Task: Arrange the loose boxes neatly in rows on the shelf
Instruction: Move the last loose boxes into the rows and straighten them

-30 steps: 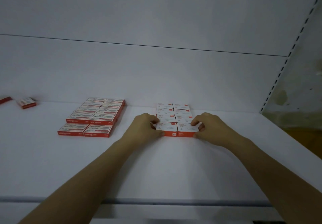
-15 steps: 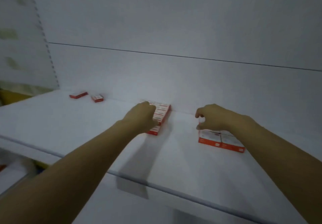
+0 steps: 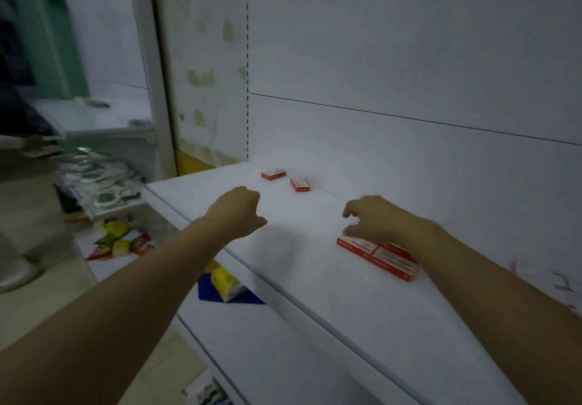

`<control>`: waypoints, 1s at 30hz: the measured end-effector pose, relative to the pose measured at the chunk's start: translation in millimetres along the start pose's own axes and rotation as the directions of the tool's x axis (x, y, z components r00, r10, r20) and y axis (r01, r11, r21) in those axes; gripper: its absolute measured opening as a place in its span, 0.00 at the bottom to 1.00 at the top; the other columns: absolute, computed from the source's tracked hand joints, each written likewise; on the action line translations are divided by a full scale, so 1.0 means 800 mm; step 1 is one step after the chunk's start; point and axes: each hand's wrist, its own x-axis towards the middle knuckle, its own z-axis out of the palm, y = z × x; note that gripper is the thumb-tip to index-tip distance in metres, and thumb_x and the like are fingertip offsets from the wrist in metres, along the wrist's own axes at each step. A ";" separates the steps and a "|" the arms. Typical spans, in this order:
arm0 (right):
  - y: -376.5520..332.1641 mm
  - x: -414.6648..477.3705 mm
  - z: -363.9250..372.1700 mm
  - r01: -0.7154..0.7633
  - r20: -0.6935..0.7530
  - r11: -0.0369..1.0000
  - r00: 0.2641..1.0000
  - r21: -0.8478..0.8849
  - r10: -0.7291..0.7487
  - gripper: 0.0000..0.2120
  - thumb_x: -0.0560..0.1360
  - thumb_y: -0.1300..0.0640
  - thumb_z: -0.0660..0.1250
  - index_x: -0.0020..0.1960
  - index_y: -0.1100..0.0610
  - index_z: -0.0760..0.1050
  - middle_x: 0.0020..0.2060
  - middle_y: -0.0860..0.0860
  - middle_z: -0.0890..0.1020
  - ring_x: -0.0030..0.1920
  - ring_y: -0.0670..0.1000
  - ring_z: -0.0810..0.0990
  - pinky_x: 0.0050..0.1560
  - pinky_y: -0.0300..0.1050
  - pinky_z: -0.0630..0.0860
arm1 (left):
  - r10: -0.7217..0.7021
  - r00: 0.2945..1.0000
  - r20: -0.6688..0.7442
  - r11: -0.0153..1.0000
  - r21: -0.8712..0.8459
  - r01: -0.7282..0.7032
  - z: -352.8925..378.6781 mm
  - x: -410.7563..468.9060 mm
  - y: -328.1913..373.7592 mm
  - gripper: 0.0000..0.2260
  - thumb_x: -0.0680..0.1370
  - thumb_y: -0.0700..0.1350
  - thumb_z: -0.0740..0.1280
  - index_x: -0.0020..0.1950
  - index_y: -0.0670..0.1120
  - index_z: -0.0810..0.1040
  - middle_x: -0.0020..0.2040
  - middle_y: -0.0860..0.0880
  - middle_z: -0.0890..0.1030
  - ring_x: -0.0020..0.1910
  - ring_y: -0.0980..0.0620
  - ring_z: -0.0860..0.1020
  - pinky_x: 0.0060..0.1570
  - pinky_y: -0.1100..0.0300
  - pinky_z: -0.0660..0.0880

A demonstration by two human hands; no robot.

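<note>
While our left hand (image 3: 234,212) hangs loosely curled, empty, over the white metal shelf (image 3: 315,281), two red-and-white cardboard boxes (image 3: 273,174) lie at its one o'clock; our right hand (image 3: 378,222), fingers half-bent, empty, hovers over the arranged red boxes (image 3: 387,258).

White shelf (image 3: 315,266) — two loose boxes (image 3: 273,174), seemingly grouped boxes (image 3: 378,255)
</note>
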 end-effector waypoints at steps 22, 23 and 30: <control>-0.093 0.291 0.055 -0.344 -0.036 0.938 0.938 0.052 0.346 0.25 0.76 0.47 0.63 0.69 0.56 0.65 0.63 0.58 0.69 0.63 0.58 0.69 0.59 0.48 0.68 | 0.266 0.963 0.037 0.963 -0.042 -0.264 0.054 0.275 -0.179 0.22 0.75 0.55 0.66 0.64 0.44 0.72 0.61 0.46 0.75 0.59 0.48 0.73 0.55 0.58 0.70; -0.090 0.298 0.056 -0.362 -0.037 0.931 0.931 0.052 0.364 0.25 0.76 0.47 0.63 0.68 0.56 0.65 0.62 0.58 0.70 0.62 0.58 0.69 0.59 0.48 0.68 | 0.279 0.959 0.043 0.960 -0.053 -0.277 0.057 0.283 -0.179 0.22 0.76 0.55 0.66 0.64 0.44 0.72 0.61 0.46 0.75 0.58 0.48 0.73 0.56 0.57 0.70; -0.071 0.331 0.080 -0.454 -0.015 0.890 0.891 0.046 0.455 0.25 0.76 0.47 0.62 0.68 0.58 0.64 0.62 0.59 0.70 0.61 0.59 0.70 0.60 0.48 0.67 | 0.311 0.948 0.064 0.948 -0.090 -0.305 0.077 0.316 -0.174 0.21 0.76 0.55 0.65 0.63 0.44 0.72 0.60 0.46 0.75 0.57 0.48 0.74 0.56 0.56 0.72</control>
